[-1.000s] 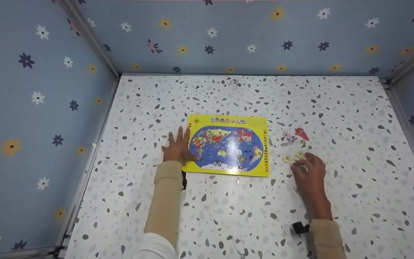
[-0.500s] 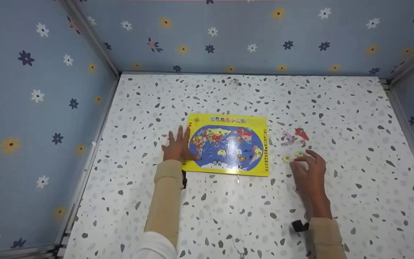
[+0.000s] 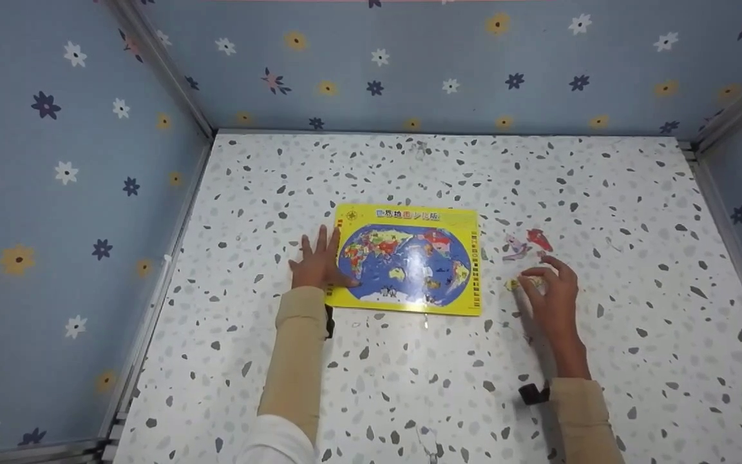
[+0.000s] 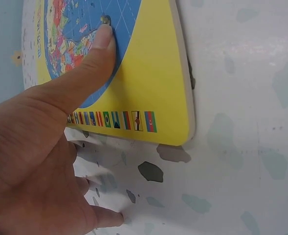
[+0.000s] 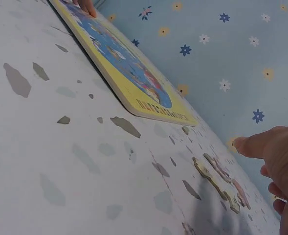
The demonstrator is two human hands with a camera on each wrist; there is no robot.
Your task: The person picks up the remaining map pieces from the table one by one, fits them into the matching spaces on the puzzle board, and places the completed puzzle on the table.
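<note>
White, grey-flecked table top [image 3: 371,399] spreads under everything, smooth and hard-looking. Near its middle lies the yellow-edged world map board [image 3: 409,248], flat, its long sides running left to right. Glare on the face suggests a slick coating; the pale, slim edge in the left wrist view suggests a stiff, fairly light panel that could skate if pushed. I would take it by two opposite edges, or steady it as the left hand [image 3: 315,267] does: fingers spread on the table at the board's left side, thumb laid straight over its near left part, nothing gripped. The right hand [image 3: 554,296] is to the right of the board, fingers loosely bent, thumb and forefinger tips close together above the loose pieces; I see nothing held between them. Below it lies the yellow piece [image 5: 210,178], long and narrow-waisted, with the mauve piece [image 3: 516,247] and red piece [image 3: 540,240] just beyond on the far side. All three look thin, rigid and nearly weightless: best pinched by the rim at a broad end, since the narrow necks might snap
</note>
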